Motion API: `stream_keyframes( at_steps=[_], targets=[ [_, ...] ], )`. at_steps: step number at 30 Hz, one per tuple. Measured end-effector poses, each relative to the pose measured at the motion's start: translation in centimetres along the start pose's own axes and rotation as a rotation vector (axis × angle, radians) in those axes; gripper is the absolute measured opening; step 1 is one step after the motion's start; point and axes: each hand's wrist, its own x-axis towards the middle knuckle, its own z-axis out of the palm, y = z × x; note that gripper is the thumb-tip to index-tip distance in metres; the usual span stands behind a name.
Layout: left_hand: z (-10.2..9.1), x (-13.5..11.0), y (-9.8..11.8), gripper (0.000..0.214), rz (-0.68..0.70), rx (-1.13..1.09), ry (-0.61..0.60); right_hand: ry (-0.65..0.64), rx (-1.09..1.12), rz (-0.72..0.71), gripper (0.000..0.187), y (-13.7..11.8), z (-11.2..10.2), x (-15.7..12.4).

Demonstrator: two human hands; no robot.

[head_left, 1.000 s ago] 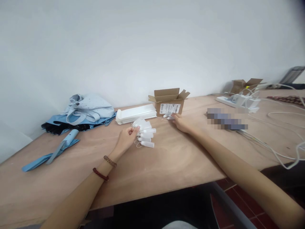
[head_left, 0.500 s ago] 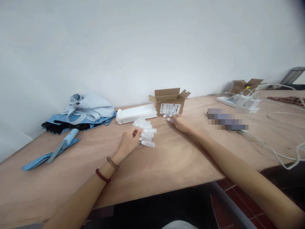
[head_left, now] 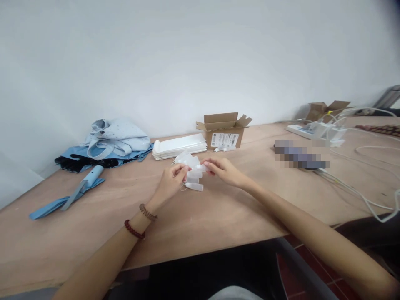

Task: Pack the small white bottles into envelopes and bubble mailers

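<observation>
My left hand (head_left: 170, 183) pinches a bunch of small white plastic bottles (head_left: 193, 171) held just above the wooden table (head_left: 218, 208). My right hand (head_left: 223, 170) has its fingers closed on one small white bottle, pressed against the right side of that bunch. One bottle (head_left: 194, 186) of the bunch lies lowest, by the table. A few more small bottles (head_left: 225, 147) lie in front of an open cardboard box (head_left: 223, 130) at the back.
A stack of flat white bags (head_left: 179, 146) lies left of the box. A light blue bag and folded blue umbrella (head_left: 103, 146) sit at the far left. A power strip with white cables (head_left: 325, 131) and another small box (head_left: 326, 109) are at the right.
My right hand left the spot in front of the cardboard box and came left to the bunch in my left hand, carrying a small bottle. My left hand hardly moved.
</observation>
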Motion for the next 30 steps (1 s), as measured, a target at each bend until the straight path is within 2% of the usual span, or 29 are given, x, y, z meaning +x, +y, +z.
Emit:
stream_keyframes(
  at_steps=[5, 14, 21, 30],
  targets=[
    [-0.27, 0.30, 0.00, 0.037, -0.138, -0.156, 0.041, 0.053, -0.025, -0.018, 0.031, 0.39, 0.05, -0.08],
    [-0.62, 0.21, 0.52, 0.031, -0.142, -0.168, 0.074, 0.084, -0.223, -0.137, 0.026, 0.86, 0.55, -0.04],
    [-0.64, 0.22, 0.56, 0.026, -0.149, -0.220, -0.026, 0.134, -0.204, -0.145, 0.024, 0.64, 0.74, -0.24],
    [-0.62, 0.08, 0.85, 0.025, -0.138, -0.228, -0.064, 0.125, -0.171, -0.128, 0.024, 0.57, 0.65, -0.23]
  ],
)
